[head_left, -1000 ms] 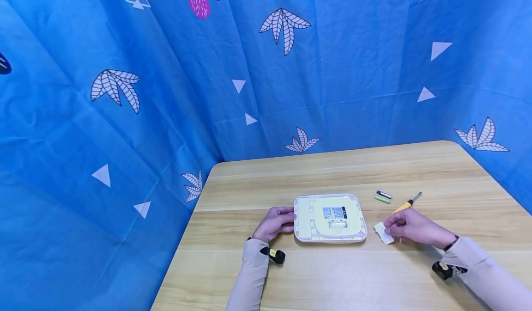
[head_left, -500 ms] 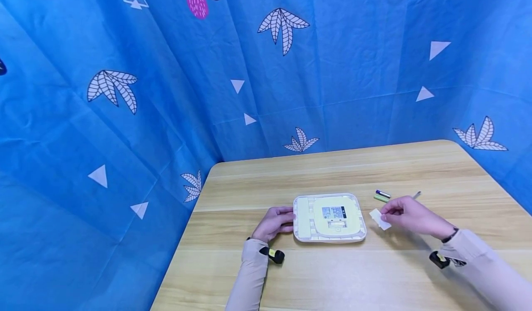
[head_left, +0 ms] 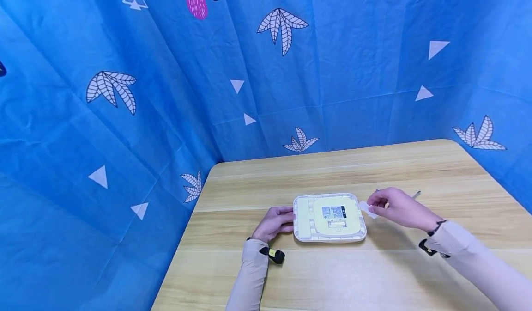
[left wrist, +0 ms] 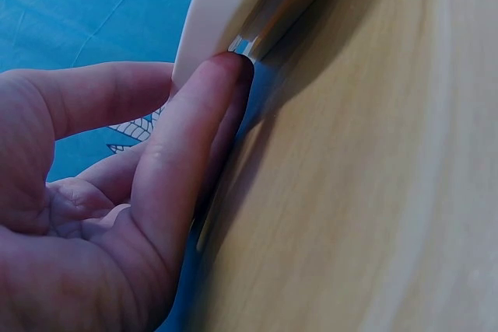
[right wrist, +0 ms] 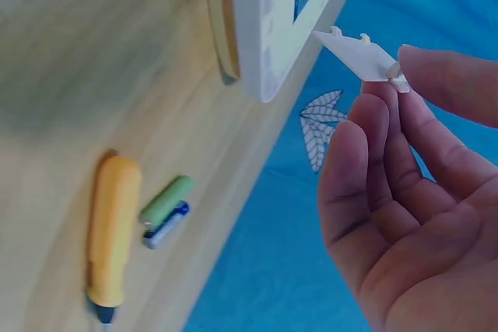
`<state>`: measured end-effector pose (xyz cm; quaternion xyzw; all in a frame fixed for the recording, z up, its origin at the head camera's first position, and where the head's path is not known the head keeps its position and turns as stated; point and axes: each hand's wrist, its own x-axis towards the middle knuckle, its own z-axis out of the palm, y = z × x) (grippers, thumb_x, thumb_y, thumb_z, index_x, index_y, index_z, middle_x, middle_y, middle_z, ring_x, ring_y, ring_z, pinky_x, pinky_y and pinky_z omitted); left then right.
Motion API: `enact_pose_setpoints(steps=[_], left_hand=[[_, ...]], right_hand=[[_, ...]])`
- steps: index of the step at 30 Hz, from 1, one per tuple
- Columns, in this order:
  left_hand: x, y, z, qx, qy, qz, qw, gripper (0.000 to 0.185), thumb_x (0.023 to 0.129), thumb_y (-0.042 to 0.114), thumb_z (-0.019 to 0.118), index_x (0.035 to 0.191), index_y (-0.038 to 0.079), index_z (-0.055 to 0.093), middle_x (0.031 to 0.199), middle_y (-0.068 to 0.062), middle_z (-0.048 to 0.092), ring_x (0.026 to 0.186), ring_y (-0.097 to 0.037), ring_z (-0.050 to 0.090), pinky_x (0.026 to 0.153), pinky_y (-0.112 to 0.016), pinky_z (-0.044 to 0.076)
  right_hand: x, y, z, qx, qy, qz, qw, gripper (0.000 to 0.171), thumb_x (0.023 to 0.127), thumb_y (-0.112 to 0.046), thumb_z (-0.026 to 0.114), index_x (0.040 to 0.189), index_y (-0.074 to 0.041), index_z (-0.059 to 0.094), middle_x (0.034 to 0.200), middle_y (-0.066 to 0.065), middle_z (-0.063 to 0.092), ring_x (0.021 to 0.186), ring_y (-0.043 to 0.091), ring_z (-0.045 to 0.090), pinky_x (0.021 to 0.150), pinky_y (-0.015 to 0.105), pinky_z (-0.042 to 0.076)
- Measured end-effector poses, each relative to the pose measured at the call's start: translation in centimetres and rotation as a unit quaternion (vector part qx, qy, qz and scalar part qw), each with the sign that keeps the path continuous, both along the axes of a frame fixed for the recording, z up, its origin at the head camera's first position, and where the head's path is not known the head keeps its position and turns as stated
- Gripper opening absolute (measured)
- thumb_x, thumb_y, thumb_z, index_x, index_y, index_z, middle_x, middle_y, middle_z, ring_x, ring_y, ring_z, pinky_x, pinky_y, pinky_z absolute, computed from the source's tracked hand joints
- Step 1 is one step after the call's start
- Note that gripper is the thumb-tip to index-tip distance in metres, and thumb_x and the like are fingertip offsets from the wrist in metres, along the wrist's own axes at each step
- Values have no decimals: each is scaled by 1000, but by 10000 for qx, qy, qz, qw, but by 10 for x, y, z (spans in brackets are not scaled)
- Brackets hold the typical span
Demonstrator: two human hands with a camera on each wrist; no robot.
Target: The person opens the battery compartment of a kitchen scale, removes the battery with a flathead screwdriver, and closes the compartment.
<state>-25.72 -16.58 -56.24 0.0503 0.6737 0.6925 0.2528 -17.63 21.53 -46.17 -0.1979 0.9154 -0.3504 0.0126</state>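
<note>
A white rounded-rectangular device (head_left: 305, 218) lies on the table with its label and an open battery compartment (head_left: 337, 224) facing up. My left hand (head_left: 274, 224) grips its left edge; in the left wrist view the thumb and fingers (left wrist: 187, 138) meet around the white rim. Just off the device's right side, my right hand (head_left: 396, 207) holds a small white battery cover (head_left: 367, 209) above the table. In the right wrist view the thumb and fingertips pinch that cover, whose small tabs show along one edge.
On the wooden table (head_left: 249, 186) lie a green battery (right wrist: 167, 200), a blue and silver battery (right wrist: 166, 225) and a yellow-handled screwdriver (right wrist: 115, 231). The right hand mostly hides them in the head view. A blue patterned curtain (head_left: 353, 70) hangs behind the table.
My right hand has lifted the battery cover off the table and carried it left and away from me, up to the device's right edge. The left hand and the device have stayed put.
</note>
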Motion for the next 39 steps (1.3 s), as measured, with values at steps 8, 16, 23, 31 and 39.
enact_pose_setpoints(steps=[8,16,23,31,39], left_hand=[[1,0,0,13,5,6,10000,51,100,5,65,143,-15,48,132,-28,65,112,-27,72,93,-34,66],[1,-1,0,37,-56,61,10000,49,99,3,65,142,-15,49,130,-26,67,108,-25,73,91,-32,66],[2,1,1,8,-7,83,10000,48,99,4,64,142,-14,51,130,-26,67,106,-23,74,91,-32,66],[2,2,1,18,-1,110,9999,47,99,3,64,141,-14,52,126,-23,70,102,-20,74,90,-32,67],[2,2,1,17,24,122,9999,47,99,3,65,141,-14,52,124,-22,71,101,-20,74,89,-32,67]], right_hand=[[-4,-20,6,220,400,139,9989,8,93,-7,73,101,-7,76,88,-5,69,77,3,55,64,19,53],[-6,-42,9,715,1001,318,9919,11,90,-5,76,100,-9,77,91,-4,72,79,3,58,67,22,57],[-7,-59,1,1177,1384,485,9822,13,88,-4,77,96,-15,78,85,-11,67,77,0,56,67,22,57],[-6,-76,-13,1711,1799,589,9669,11,87,-6,80,92,-16,78,85,-7,68,75,4,56,63,23,55],[-5,-83,-26,2008,2291,763,9494,15,85,-4,79,80,-17,73,76,-9,60,70,5,51,58,21,51]])
